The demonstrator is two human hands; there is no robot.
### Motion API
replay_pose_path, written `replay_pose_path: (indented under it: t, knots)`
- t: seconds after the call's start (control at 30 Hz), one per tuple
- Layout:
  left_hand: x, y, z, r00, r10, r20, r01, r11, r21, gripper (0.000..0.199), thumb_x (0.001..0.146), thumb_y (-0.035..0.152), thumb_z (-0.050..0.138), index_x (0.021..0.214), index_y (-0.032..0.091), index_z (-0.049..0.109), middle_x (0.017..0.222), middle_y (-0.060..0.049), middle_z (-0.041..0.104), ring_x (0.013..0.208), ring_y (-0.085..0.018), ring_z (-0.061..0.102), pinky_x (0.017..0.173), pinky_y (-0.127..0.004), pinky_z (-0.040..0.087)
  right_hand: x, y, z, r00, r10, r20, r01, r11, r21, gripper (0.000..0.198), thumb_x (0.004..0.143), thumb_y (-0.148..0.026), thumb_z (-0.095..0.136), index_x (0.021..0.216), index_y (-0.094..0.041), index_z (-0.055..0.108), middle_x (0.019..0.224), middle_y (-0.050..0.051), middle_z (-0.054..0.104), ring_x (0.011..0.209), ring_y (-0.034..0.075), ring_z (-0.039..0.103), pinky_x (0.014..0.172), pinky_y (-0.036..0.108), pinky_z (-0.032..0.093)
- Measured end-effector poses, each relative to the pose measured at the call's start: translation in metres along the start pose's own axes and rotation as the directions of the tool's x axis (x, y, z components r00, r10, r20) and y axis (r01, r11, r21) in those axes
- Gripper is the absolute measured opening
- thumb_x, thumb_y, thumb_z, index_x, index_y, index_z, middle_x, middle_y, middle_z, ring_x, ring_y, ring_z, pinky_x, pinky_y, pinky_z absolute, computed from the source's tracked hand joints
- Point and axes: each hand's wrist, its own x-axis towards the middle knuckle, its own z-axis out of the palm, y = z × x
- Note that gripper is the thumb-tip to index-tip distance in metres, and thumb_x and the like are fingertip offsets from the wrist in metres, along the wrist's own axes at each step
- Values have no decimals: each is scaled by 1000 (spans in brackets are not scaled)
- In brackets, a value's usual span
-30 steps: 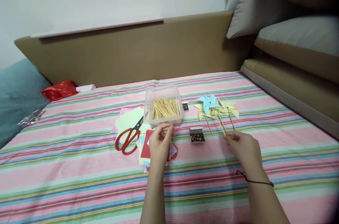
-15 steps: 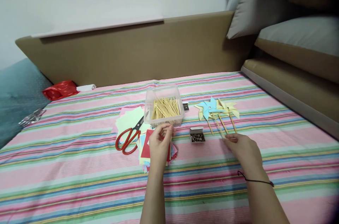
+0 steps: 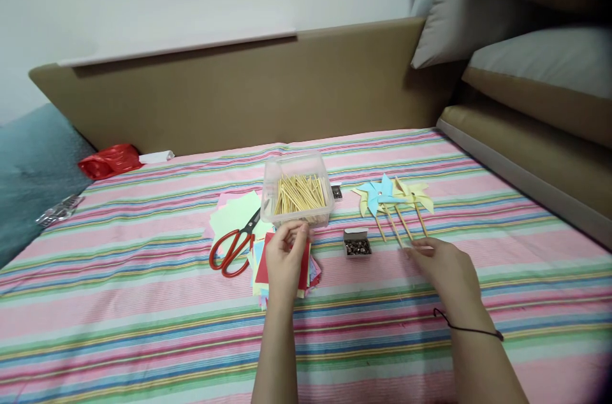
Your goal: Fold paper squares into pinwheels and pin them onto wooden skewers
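Observation:
My left hand hovers over a stack of coloured paper squares, a red square on top. Its fingers are curled in and closed; whatever they may hold is hidden. My right hand is at the lower stick end of a blue paper pinwheel, thumb and forefinger slightly apart. That pinwheel lies over yellow pinwheels, their wooden sticks pointing towards me. Between my hands, a small open box holds dark metal pins.
A clear plastic tub of wooden sticks stands behind my left hand. Red-handled scissors lie on pale green paper. Another small box sits beside the tub. Further left are a red plastic bundle and a clear packet.
My right hand has drawn slightly right and away from the stick end, and the blue pinwheel's stick has settled straighter. My left hand has hardly moved.

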Motion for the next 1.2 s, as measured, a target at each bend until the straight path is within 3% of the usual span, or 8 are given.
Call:
replay_pose_path:
  t: [0.13,0.23,0.4,0.5,0.77,0.93,1.07,1.2]
  knots:
    - [1,6,-7,997,7,-80,-3,999,46,20,78,35,64,81,16,63,69,-3,68,65,-14,63,65,-25,49,-1,-1,-4,995,-35,-91,41,997,58,25,71,-39,56,85,-22,70,77,5,75,82,30,68,62,34,44]
    - [1,10,-20,982,28,-187,-15,997,71,20,77,36,64,82,16,64,69,-2,68,58,-11,59,58,-22,47,-3,-5,-4,977,-120,-177,152,972,179,23,70,-38,57,79,-22,70,73,4,74,78,27,69,66,32,46]
    - [-3,16,-41,909,51,-414,5,991,133,19,74,35,67,76,17,63,63,1,64,51,-8,50,52,-20,42,-9,-18,1,928,-252,-276,332,895,297,27,70,-45,60,75,-20,70,70,5,73,69,23,68,67,32,49]
    - [-4,16,-48,882,16,-471,60,987,146,19,72,34,68,77,17,63,65,1,63,54,-9,51,52,-20,42,-14,-26,4,911,-311,-273,389,868,310,26,74,-44,60,75,-20,70,71,5,73,67,22,68,66,30,49]
    - [0,2,-62,953,-50,-298,149,936,320,32,68,40,71,88,16,63,79,-4,65,68,-15,58,61,-25,46,-22,-42,11,884,-419,-205,465,829,311,25,77,-41,58,77,-20,71,72,5,74,64,21,67,63,30,50]
    - [-5,5,-71,995,-104,3,87,847,524,43,62,33,76,101,21,63,104,-7,64,89,-21,57,73,-31,47,-42,-65,22,848,-508,-151,520,742,423,19,80,-33,58,76,-20,71,71,4,73,63,20,66,59,28,51]
    - [-9,1,-70,987,-125,100,40,800,599,52,61,26,76,110,22,59,114,-8,61,105,-25,55,88,-37,43,-65,-88,38,723,-688,-70,630,614,475,13,82,-23,58,81,-21,71,77,4,73,66,19,65,58,28,51]
    - [-8,-8,-65,986,-41,161,-80,734,674,61,60,26,76,117,22,54,119,-10,60,112,-28,53,95,-43,39,-82,-103,52,549,-834,-48,747,465,474,11,78,-13,64,81,-22,70,87,5,72,86,22,64,78,37,52]
